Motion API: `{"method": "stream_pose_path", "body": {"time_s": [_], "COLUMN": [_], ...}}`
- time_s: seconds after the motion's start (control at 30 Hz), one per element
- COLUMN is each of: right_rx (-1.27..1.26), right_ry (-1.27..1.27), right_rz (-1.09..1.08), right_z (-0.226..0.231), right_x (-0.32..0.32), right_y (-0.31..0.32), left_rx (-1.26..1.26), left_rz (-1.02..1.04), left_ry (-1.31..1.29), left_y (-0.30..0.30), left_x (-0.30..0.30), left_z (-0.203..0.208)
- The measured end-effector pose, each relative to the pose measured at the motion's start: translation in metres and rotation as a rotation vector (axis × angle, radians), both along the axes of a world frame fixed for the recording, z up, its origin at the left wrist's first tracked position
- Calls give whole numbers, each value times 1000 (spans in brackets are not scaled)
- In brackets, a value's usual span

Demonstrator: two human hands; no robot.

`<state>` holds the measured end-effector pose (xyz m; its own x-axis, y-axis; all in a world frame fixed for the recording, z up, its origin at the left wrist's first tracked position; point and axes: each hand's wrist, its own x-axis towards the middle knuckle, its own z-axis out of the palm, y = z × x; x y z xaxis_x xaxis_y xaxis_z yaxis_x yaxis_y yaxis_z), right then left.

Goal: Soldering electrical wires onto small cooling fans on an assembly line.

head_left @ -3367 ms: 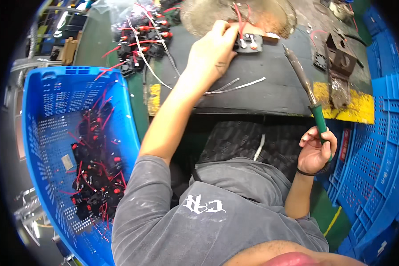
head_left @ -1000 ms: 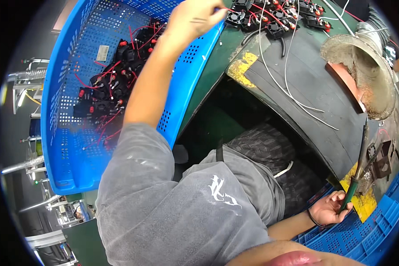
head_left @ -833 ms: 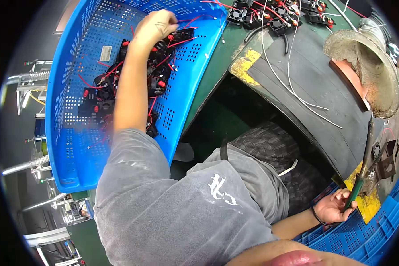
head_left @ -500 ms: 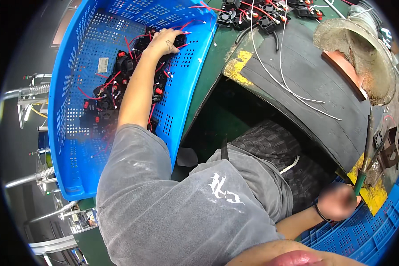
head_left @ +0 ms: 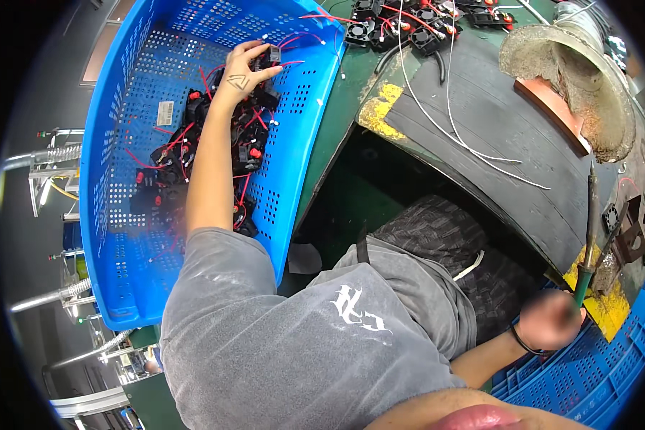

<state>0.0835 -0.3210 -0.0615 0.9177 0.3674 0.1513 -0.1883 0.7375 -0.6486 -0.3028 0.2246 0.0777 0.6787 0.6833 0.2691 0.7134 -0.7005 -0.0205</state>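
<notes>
My left hand reaches into a blue perforated crate. Its thumb and fingers are closed around a small black fan, partly hidden by the hand. Beneath my wrist and forearm lies a pile of black fans with red wires and red round parts. At the lower right, my right hand grips the green handle of a soldering iron, whose tip points up and away. A blur covers part of that hand.
More wired fans lie on the green bench at the back. White wires trail over a dark mat. At right stand a crusted funnel-shaped duct, an orange-brown strip and a brown bracket. Another blue crate sits low right.
My left hand has drawn left and slightly back from the crate's right wall, with a small fan now showing between its fingers. The right hand and soldering iron have barely moved.
</notes>
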Motion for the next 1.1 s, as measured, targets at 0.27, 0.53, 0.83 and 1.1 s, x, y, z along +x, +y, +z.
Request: {"method": "stream_pose_path", "body": {"time_s": [0.27,0.53,0.83,1.1], "right_rx": [17,97,165,140], "right_ry": [0,-15,-3,-73], "right_rz": [-20,22,-60,-125], "right_z": [3,8,21,44], "right_x": [-8,-15,-41,-66], "right_y": [-4,-24,-30,-40], "left_rx": [-794,-1134,-1371,-1588], "left_rz": [47,-293,-655,-1097], "left_ry": [-837,-1504,-1055,-42], "left_y": [-13,-38,-98,-181], "left_x": [4,2,58,177], "left_z": [52,55,32,37]}}
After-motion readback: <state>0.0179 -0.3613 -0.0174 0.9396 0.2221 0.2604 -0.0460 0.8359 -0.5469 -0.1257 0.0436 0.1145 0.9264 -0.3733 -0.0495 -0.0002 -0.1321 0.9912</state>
